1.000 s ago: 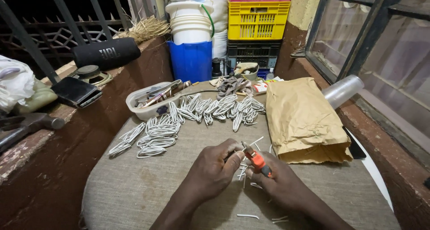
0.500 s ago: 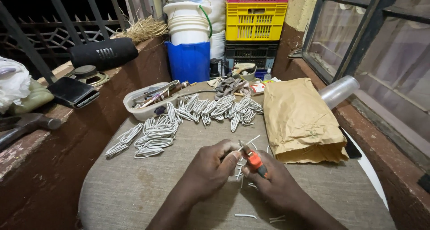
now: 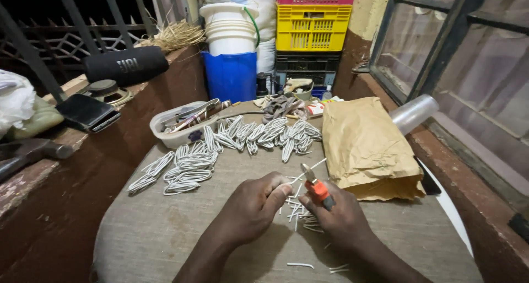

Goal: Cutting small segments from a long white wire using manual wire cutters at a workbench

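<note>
My right hand grips a small cutter with orange handles, its metal jaws pointing up and left. My left hand pinches a thin white wire piece that runs up toward the cutter's jaws. Under both hands lies a scatter of short white wire offcuts on the grey cloth-covered table. Beyond them, several bundles of looped white wire lie in a curved row, with more bundles further back.
A brown paper bag lies at the right, a clear plastic roll behind it. A white tray of tools sits at back left. Blue bucket, stacked crates, a black speaker and a hammer line the ledge.
Both hands have stayed over the offcuts; the cutter has tipped slightly and the wire piece between the hands now sticks out further to the upper right.
</note>
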